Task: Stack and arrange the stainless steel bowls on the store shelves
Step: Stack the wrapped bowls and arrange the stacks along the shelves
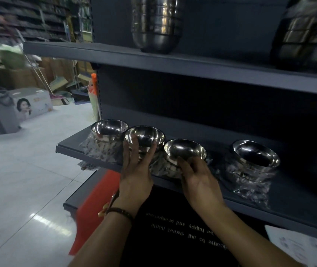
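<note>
Four stacks of steel bowls (109,130) line the middle shelf's (288,205) front edge, the left grip (136,170) wrapped round the second stack (144,136) from the left end, the right grip (198,176) clasping the third stack (185,150), two taller stacks (156,24) above, and one black mat (182,228) below reading "sweet home".

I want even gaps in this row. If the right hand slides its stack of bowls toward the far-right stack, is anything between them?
Nothing solid shows. Between the third stack, held by the right hand, and the far-right stack lies dark shelf, with only crumpled plastic wrap spreading into the gap.
</note>
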Demonstrator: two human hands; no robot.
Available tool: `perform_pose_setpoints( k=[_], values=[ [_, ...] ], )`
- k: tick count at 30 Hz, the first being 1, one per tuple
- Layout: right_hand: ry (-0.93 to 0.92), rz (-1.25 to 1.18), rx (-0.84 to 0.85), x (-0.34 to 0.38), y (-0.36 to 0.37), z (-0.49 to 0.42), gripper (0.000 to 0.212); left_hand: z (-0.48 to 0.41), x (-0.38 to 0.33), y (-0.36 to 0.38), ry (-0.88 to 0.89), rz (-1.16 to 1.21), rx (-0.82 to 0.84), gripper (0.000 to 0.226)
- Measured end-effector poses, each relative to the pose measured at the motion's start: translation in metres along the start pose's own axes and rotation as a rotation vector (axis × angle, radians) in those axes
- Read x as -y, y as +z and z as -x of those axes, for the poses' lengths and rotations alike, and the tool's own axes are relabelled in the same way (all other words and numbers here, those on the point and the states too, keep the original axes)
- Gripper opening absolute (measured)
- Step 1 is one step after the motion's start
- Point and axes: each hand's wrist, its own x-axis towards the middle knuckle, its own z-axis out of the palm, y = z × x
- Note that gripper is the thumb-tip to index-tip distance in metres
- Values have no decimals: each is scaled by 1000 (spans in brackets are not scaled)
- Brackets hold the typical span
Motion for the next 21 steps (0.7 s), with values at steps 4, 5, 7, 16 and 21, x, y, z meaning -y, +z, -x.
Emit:
perform_pose_setpoints(
  k=[4,5,7,16,21],
  values=[
    [2,-32,4,-3,1,1,75,0,1,1,3,5,18,108],
    [-4,-39,8,-3,1,1,74,0,0,1,1,6,22,106],
    [-18,-62,27,-5,0,2,75,2,0,1,-4,-17,15,101],
    [-37,-181,101,-6,-23,10,73,7,-41,8,42,-60,11,87],
    [53,-166,47,-27,-53,27,73,14,-72,15,94,-29,101,83]
  ],
)
